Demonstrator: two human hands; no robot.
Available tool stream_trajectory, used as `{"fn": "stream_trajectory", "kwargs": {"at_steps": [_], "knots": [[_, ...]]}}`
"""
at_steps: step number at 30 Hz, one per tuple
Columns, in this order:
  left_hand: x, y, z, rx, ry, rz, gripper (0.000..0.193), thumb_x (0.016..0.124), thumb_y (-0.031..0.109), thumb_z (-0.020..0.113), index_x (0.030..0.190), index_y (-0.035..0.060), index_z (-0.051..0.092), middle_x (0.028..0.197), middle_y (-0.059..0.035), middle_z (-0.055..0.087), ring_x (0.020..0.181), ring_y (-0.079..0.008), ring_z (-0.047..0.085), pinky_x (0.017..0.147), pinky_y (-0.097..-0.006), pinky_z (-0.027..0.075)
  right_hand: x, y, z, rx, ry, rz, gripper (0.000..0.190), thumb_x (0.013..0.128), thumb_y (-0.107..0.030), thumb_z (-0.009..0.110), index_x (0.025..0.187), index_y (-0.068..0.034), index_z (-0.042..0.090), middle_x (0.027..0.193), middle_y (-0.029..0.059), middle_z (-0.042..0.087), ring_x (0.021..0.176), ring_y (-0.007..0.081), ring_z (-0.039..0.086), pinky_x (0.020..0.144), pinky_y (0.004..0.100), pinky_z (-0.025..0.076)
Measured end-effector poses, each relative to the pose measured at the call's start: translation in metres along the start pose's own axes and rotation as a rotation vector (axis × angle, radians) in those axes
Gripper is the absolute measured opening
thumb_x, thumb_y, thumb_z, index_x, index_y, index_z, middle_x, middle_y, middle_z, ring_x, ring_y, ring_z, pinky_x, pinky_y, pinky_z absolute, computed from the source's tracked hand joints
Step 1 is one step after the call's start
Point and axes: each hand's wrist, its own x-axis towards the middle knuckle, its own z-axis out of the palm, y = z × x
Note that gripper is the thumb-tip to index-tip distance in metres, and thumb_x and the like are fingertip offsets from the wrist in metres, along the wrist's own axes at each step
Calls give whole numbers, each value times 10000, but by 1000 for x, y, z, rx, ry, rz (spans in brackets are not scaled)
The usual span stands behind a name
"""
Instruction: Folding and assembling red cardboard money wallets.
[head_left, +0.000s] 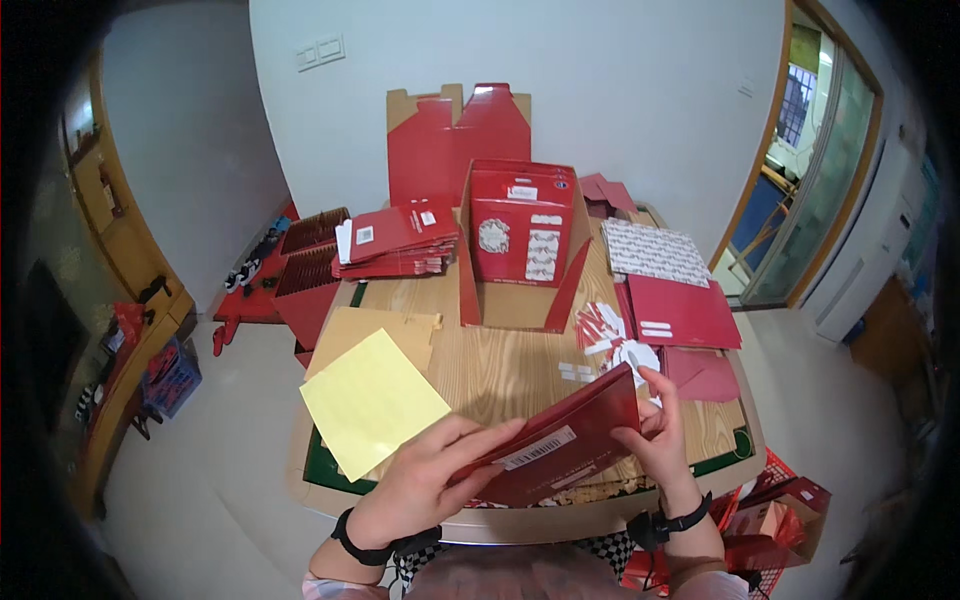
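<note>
A flat dark red cardboard packet (559, 450) is held tilted above the near edge of the table, its barcode label facing me. My left hand (442, 465) grips its left end, the thumb in front and the fingers along the top edge. At the other end, my right hand (660, 431) has its thumb on the packet's face and its index finger raised by the upper corner. Beyond the right hand lie a white roll (636, 356), partly hidden, and a small sheet of white stickers (576, 372). To the left is a yellow square sheet (375, 405).
An open red carton (471, 300) holding red packets stands mid-table. Red packets (401, 240) are stacked left of it. Patterned sheets (656, 251) and red folders (682, 311) lie right. Cut strips (600, 326) sit between. A filled box (780, 525) stands by the table's right side.
</note>
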Motion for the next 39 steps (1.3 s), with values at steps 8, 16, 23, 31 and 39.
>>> {"fn": "stream_trajectory", "kwargs": {"at_steps": [8, 16, 23, 31, 39], "knots": [[-3, -9, -1, 184, -14, 139, 513, 793, 46, 690, 1285, 139, 580, 1003, -103, 591, 841, -256, 616, 717, -316, 523, -4, 5, 1, 63, 26, 63, 778, 781, 143, 645, 1415, -77, 251, 907, 123, 661, 853, 149, 647, 766, 259, 499], [0, -7, 3, 114, 3, 146, 403, 802, 20, 667, 1198, 76, 616, 1001, -99, 596, 843, -261, 622, 721, -337, 531, -7, 3, 5, 57, 28, 84, 794, 782, 151, 648, 1421, -80, 237, 927, 122, 660, 870, 148, 645, 762, 251, 496], [0, 1, 2, 21, -27, 140, 390, 803, -10, 644, 1184, 69, 617, 1026, -106, 605, 828, -266, 637, 679, -332, 540, -10, 5, 2, 29, 0, 53, 790, 782, 159, 649, 1418, -70, 239, 939, 127, 654, 916, 157, 641, 799, 248, 487], [0, 2, 2, 78, -60, 118, 426, 790, -36, 624, 1199, 81, 607, 999, -81, 619, 816, -252, 648, 659, -333, 547, -14, 8, 0, 54, -23, 45, 801, 774, 168, 648, 1416, -74, 235, 1028, 147, 631, 995, 186, 625, 847, 279, 493], [5, 12, 5, 92, -159, 95, 549, 785, -26, 611, 1299, 160, 561, 985, -71, 618, 752, -250, 646, 627, -329, 547, -2, -15, 8, -313, -75, -513, 895, 719, 149, 717, 1414, -123, 224, 1332, 235, 454, 1098, 299, 591, 935, 391, 485]]}}
